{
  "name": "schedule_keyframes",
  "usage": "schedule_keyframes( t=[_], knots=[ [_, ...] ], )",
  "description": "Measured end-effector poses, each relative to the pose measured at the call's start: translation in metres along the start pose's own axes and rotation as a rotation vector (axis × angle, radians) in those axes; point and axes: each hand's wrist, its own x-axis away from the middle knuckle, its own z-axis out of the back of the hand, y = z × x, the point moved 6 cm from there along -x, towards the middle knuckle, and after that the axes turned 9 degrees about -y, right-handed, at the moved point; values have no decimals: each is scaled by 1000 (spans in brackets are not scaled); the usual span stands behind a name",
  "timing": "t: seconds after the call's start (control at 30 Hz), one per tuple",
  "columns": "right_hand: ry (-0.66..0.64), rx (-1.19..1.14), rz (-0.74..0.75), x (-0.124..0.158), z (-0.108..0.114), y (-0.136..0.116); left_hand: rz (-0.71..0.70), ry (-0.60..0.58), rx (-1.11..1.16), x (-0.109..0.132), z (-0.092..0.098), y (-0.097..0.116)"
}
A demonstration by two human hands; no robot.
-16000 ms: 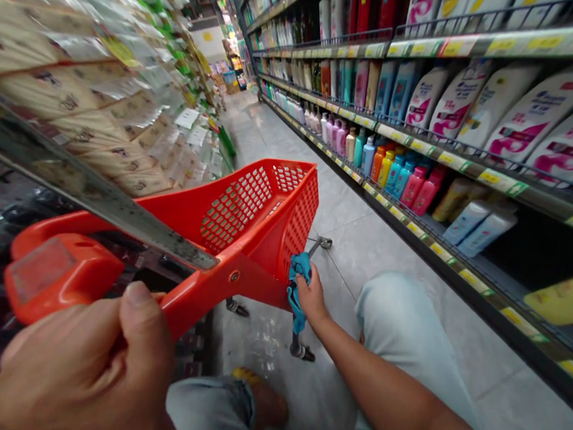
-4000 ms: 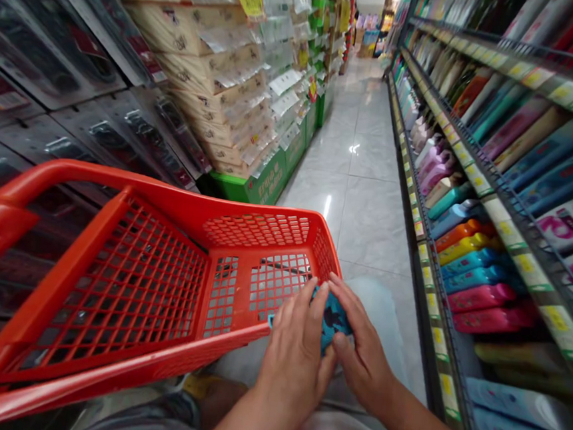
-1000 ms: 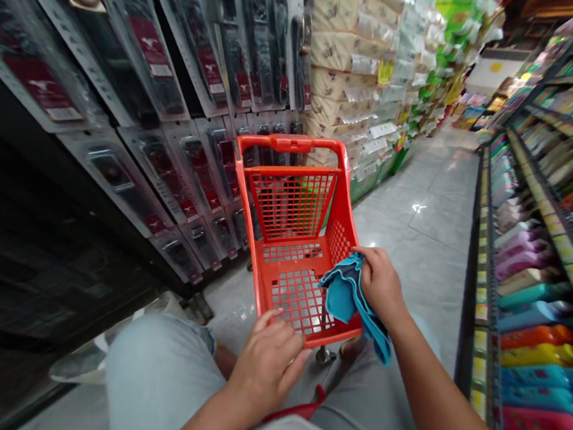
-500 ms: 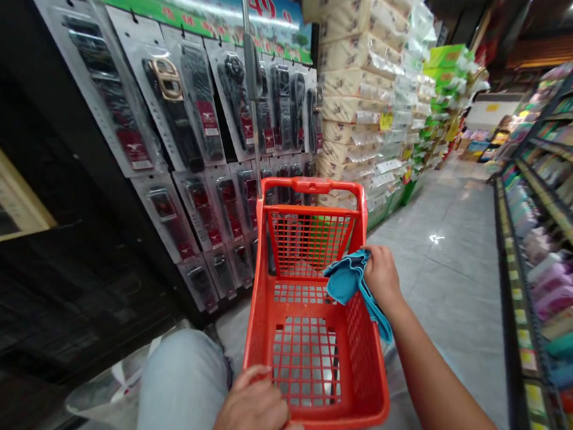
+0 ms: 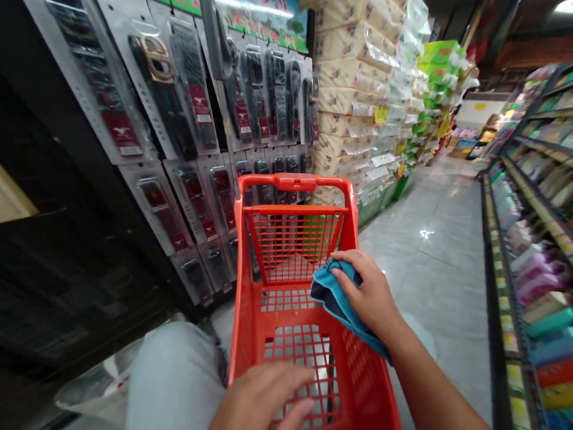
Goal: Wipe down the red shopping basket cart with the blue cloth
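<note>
A red plastic shopping cart [image 5: 245, 292] with grid sides and a grid floor stands right in front of me. My right hand [image 5: 360, 290] is closed on a blue cloth [image 5: 332, 299], which drapes over the cart's right rim and hangs along it. My left hand [image 5: 264, 407] is over the near end of the basket, fingers apart and slightly blurred, with nothing in it. Whether it touches the near rim I cannot tell. A grey-handled pole [image 5: 216, 35] rises from the cart's far left corner.
Packaged belts [image 5: 197, 93] hang on the dark wall at left. Beyond them stand stacked cartons [image 5: 348, 80]. A shelf of goods [image 5: 536, 277] lines the right of the tiled aisle [image 5: 429, 241]. A whitish bag [image 5: 95, 386] lies beside my knee [image 5: 176, 379].
My left hand has come off the near rim and opened over the basket. My right hand has slid nearer along the right rim with the cloth. The cart looks slightly turned.
</note>
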Motion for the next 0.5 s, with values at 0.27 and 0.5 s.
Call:
schedule_keyframes(
  t=[0.27, 0.5],
  knots=[
    [-214, -691, -176, 28, -32, -60, 262, 95, 394, -38, -2, -24],
    [-158, -543, -187, 48, -46, -52, 626, 286, 833, -28, -7, -59]
  ],
)
